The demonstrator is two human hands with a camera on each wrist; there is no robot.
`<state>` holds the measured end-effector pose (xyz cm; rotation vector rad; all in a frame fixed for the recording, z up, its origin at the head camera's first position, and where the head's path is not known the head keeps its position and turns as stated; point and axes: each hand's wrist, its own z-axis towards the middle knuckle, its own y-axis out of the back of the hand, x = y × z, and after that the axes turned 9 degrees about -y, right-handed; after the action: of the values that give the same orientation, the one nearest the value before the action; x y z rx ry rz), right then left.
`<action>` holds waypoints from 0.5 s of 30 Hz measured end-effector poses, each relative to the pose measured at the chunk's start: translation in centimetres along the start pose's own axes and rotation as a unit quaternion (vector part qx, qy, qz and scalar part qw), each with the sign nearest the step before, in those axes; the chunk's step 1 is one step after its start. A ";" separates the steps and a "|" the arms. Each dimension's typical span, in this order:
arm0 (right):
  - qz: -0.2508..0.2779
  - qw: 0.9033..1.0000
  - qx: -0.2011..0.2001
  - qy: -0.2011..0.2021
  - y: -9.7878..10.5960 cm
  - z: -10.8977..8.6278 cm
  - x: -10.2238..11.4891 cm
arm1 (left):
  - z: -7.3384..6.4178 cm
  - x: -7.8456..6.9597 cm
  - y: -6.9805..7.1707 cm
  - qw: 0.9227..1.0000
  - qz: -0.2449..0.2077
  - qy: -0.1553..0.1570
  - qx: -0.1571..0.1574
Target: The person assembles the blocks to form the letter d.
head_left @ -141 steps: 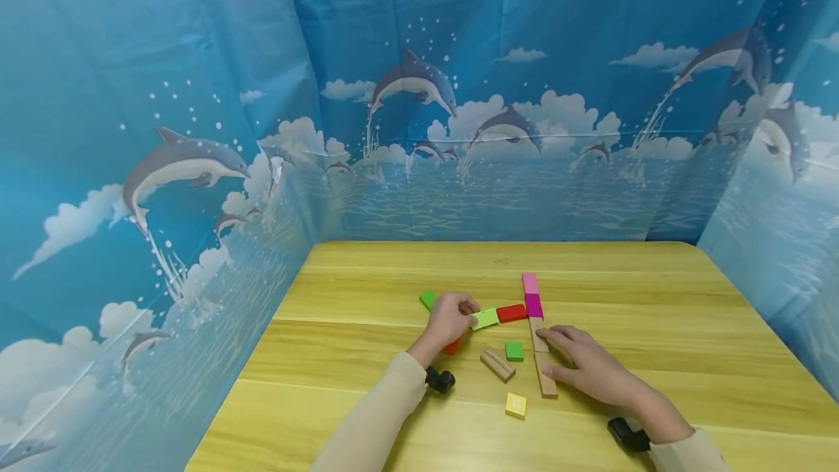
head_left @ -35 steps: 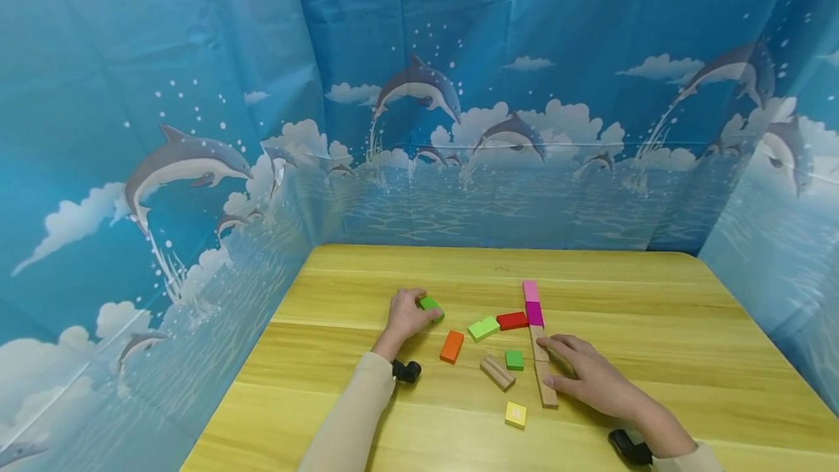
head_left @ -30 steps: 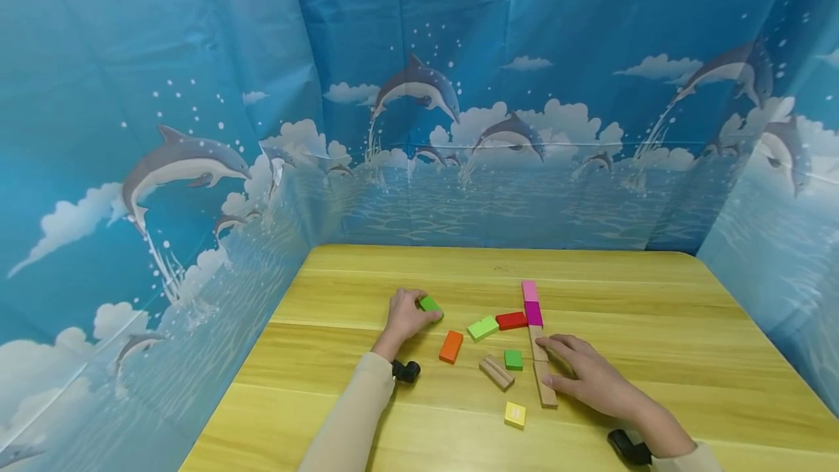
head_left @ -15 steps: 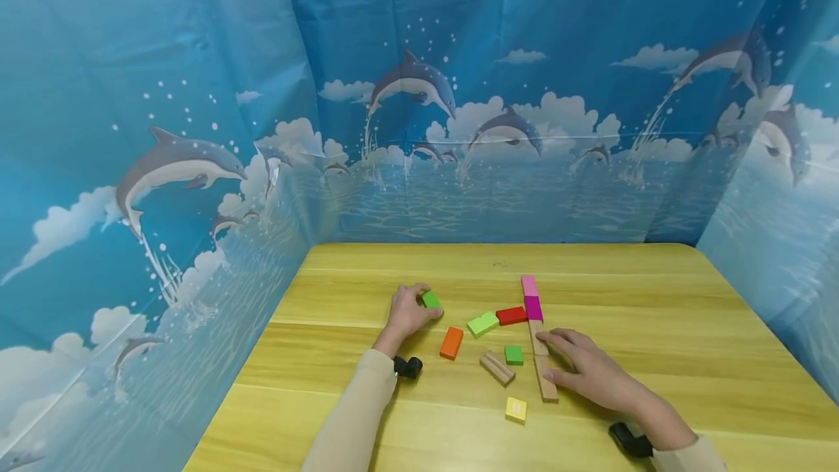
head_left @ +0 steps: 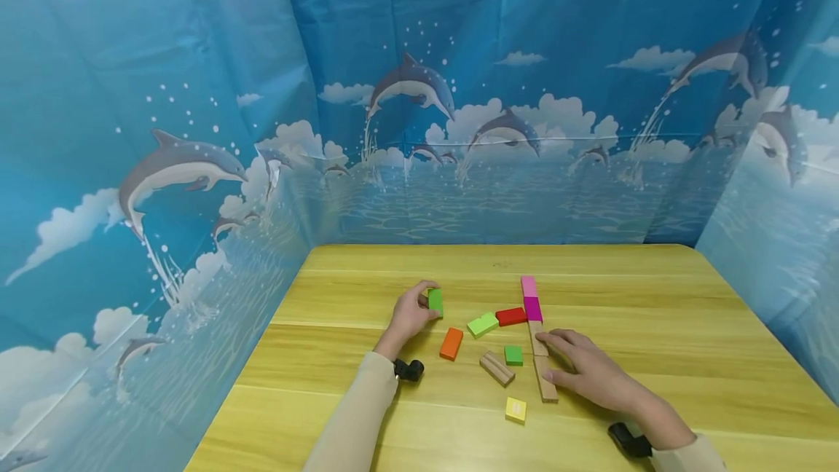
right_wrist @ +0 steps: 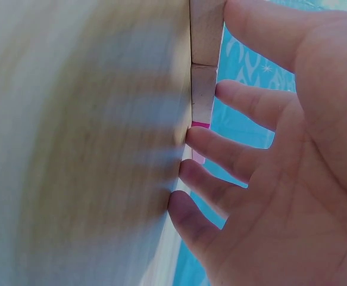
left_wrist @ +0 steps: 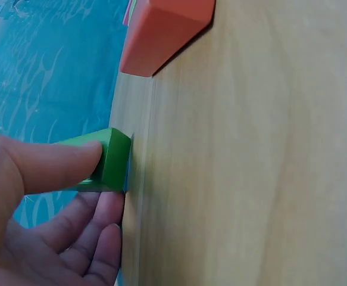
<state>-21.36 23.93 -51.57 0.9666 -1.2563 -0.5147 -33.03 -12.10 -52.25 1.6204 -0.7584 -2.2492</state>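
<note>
Between thumb and fingers my left hand point(head_left: 411, 314) pinches a green block point(head_left: 435, 302), left of the other blocks. The left wrist view shows the thumb on one face of that green block point(left_wrist: 115, 159) and the fingers behind and below it. My right hand point(head_left: 593, 372) has its fingers spread, the thumb and index fingertips touching two plain wooden blocks point(head_left: 545, 379) laid end to end. A magenta block point(head_left: 533, 309) and a pink block point(head_left: 529, 286) continue that row at its far end. Left of the row lie a red block point(head_left: 511, 317) and a light green block point(head_left: 482, 325).
An orange block point(head_left: 451, 344) lies just right of the left wrist. Nearer the middle are a small green block point(head_left: 513, 355), a plain grooved wooden piece point(head_left: 497, 368) and a yellow block point(head_left: 515, 410). A dolphin-printed curtain point(head_left: 459, 195) surrounds the wooden table point(head_left: 367, 268).
My left hand has moved from the light green block to the green one on the left and turned it from slanted to nearly straight away from me. The right hand stays at the row.
</note>
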 end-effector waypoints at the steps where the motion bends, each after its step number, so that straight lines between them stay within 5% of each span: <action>1: 0.001 1.000 0.000 0.000 0.0 0.0 0.0 | 0.0 0.1 0.0 1.000 -0.005 -0.003 0.000; 15: -0.001 1.000 -0.004 0.005 -0.1 0.0 -0.1 | -0.7 -0.3 0.1 0.999 -0.040 -0.005 0.016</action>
<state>-21.37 23.96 -51.72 0.9634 -1.2431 -0.5145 -32.32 -12.16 -52.11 1.6853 -0.7473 -2.3128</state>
